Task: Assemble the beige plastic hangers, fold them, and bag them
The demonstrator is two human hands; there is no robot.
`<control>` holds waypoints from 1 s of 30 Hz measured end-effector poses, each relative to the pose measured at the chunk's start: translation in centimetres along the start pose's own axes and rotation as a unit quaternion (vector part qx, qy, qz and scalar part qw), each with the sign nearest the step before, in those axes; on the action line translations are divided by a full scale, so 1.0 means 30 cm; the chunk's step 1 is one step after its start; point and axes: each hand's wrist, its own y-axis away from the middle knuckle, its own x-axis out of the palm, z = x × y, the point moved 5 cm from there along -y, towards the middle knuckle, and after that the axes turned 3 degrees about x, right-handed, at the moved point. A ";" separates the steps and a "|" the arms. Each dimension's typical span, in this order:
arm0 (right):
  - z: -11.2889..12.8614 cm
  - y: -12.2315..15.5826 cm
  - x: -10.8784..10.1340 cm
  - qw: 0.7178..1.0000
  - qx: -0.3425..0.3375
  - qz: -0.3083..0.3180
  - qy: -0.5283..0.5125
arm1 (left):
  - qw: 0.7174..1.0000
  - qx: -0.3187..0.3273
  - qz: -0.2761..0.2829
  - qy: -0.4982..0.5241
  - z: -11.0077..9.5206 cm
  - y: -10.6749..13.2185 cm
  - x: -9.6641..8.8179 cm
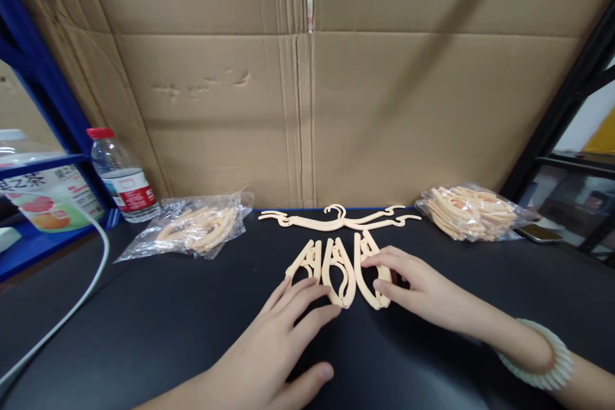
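Three cream plastic folding hangers stand folded side by side on the black table: a left one (318,259), a middle one (352,278) and a right one (357,256). My left hand (283,333) has its fingers spread, fingertips at the lower ends of the left and middle hangers, thumb apart. My right hand (413,278) holds the right folded hanger, thumb and fingers over its right arm. Part of the left hanger's lower end is hidden by my left fingers. Behind them lie unfolded hangers (321,225), with their hooks at the middle.
Clear bags of hangers lie at the back left (196,227) and back right (471,211). A red-capped bottle (127,182) stands at the left, near a white cable (91,295). A phone-like object (541,232) lies at the right. Cardboard (216,109) walls the back.
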 end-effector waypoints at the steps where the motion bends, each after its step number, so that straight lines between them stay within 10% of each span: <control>1: 0.007 0.005 0.003 1.000 -0.009 0.008 0.008 | 1.000 0.001 0.011 -0.003 0.000 0.001 0.000; 30: 0.077 0.040 0.037 0.995 -0.047 0.046 0.078 | 0.990 0.007 0.136 -0.038 0.013 0.009 -0.003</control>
